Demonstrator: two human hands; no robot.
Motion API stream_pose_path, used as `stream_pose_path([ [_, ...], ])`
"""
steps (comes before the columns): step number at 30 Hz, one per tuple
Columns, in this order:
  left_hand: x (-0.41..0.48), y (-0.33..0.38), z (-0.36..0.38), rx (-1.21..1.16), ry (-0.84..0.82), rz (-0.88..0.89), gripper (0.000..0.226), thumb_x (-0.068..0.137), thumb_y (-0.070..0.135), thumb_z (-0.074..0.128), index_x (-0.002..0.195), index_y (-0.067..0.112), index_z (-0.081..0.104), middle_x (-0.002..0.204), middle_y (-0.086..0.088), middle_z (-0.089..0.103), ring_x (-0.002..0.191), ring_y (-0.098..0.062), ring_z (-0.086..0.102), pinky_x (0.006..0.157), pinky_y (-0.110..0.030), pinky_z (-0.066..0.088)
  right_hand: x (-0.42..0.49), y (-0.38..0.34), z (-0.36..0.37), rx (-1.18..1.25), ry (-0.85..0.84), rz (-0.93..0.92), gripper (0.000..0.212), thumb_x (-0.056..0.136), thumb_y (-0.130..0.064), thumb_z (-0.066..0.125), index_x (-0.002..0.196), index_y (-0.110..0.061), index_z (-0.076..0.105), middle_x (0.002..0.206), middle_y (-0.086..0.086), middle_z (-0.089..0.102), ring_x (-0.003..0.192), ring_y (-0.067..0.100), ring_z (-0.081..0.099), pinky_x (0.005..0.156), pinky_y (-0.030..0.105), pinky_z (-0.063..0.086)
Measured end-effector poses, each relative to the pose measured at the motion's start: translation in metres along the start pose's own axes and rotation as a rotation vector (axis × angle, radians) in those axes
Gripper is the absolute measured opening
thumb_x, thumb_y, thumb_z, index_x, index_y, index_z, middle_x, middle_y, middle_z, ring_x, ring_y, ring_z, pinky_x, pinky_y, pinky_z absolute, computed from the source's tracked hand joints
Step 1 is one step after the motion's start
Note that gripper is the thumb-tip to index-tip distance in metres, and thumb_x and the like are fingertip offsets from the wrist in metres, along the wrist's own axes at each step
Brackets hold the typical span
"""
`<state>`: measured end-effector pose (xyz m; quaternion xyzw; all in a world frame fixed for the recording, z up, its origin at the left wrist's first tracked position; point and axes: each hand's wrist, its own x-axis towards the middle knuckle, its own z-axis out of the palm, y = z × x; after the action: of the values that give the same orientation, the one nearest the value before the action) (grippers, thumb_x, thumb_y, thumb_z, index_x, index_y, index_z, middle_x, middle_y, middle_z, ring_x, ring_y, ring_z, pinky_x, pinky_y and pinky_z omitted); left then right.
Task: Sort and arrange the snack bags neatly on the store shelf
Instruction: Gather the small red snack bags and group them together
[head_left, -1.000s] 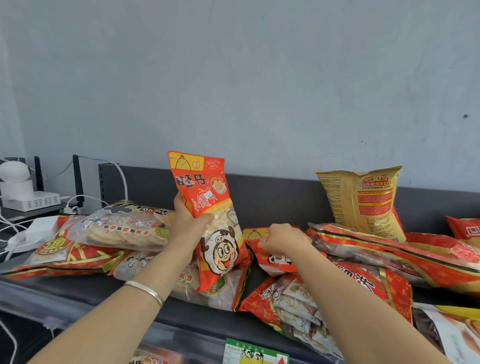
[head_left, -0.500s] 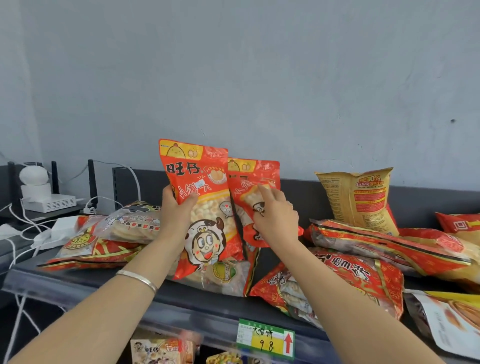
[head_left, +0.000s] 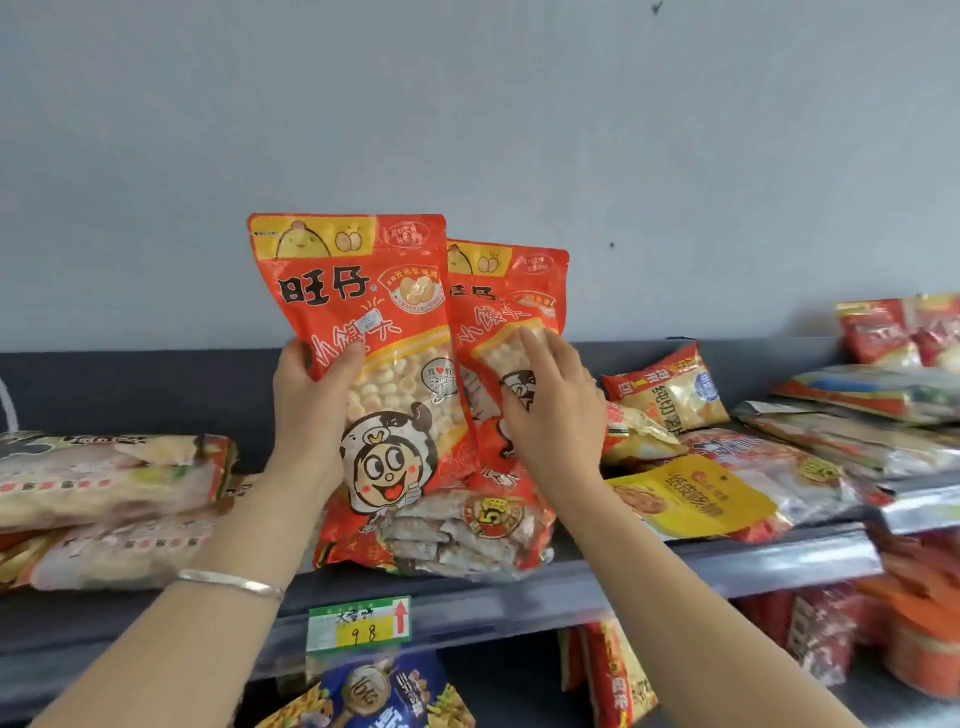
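Setting: we face a plain grey wall above a dark store shelf (head_left: 571, 587) strewn with snack bags lying flat. A price tag (head_left: 358, 623) hangs on the shelf's front edge.
Head view, left hand: our left hand (head_left: 311, 415) grips the front red bag (head_left: 374, 332) by its left edge, thumb across the face, and holds it upright above the shelf's middle.
Head view, right hand: our right hand (head_left: 550, 410) lays straight fingers flat on the second red bag (head_left: 511, 291). This bag stands upright just behind and to the right of the first and is partly overlapped by it. We cannot see the thumb.
Beneath: a clear-wrapped pack (head_left: 467, 535) lies at the front edge, under both bags' lower ends.
Left end: a stack of pale packs (head_left: 104, 483).
Right: a yellow packet (head_left: 691, 493) lies flat near the front edge.
Risk: we judge the second bag could slip or tip, since flat fingers only press on it. If we set both bags on the lumpy pack below, they may topple off the front edge.
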<state>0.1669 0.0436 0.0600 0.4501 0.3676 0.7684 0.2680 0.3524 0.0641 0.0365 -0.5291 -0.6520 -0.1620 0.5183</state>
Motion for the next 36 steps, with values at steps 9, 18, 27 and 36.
stream_pose_path([
  [9, -0.089, -0.028, 0.193, -0.108, -0.307, -0.077, 0.029, 0.086, 0.021, 0.066, 0.113, 0.024, 0.056, 0.106, 0.006, 0.068, 0.097, -0.013, 0.065, 0.086, -0.036, 0.05, -0.01, 0.178, -0.133, -0.25, 0.078, 0.126, 0.053, 0.087, -0.026, 0.063, 0.137, -0.022, 0.047, 0.144, 0.008, 0.047, 0.116, 0.036, 0.055, 0.089, 0.049, 0.048],
  [18, -0.175, -0.048, 0.379, -0.181, -0.397, -0.139, 0.028, 0.088, 0.021, 0.064, 0.114, 0.021, 0.053, 0.105, 0.005, 0.065, 0.094, -0.01, 0.063, 0.08, -0.03, 0.047, 0.001, 0.344, -0.25, -0.368, 0.138, 0.206, 0.055, 0.087, -0.025, 0.064, 0.139, -0.021, 0.046, 0.143, 0.008, 0.047, 0.112, 0.037, 0.057, 0.088, 0.051, 0.048],
  [27, -0.186, -0.071, 0.509, -0.206, -0.465, -0.115, 0.027, 0.089, 0.018, 0.063, 0.114, 0.013, 0.054, 0.099, 0.004, 0.065, 0.089, -0.009, 0.061, 0.075, -0.024, 0.045, 0.041, 0.461, -0.285, -0.349, 0.208, 0.258, 0.054, 0.089, -0.024, 0.063, 0.14, -0.022, 0.044, 0.144, 0.002, 0.045, 0.122, 0.03, 0.051, 0.094, 0.048, 0.045],
  [36, -0.133, -0.111, 0.63, -0.269, -0.451, -0.145, 0.032, 0.089, 0.019, 0.062, 0.118, 0.011, 0.053, 0.096, 0.001, 0.066, 0.088, -0.014, 0.063, 0.081, -0.033, 0.051, 0.129, 0.567, -0.269, -0.281, 0.238, 0.242, 0.054, 0.088, -0.022, 0.061, 0.14, -0.024, 0.043, 0.142, 0.0, 0.046, 0.114, 0.031, 0.056, 0.092, 0.05, 0.046],
])
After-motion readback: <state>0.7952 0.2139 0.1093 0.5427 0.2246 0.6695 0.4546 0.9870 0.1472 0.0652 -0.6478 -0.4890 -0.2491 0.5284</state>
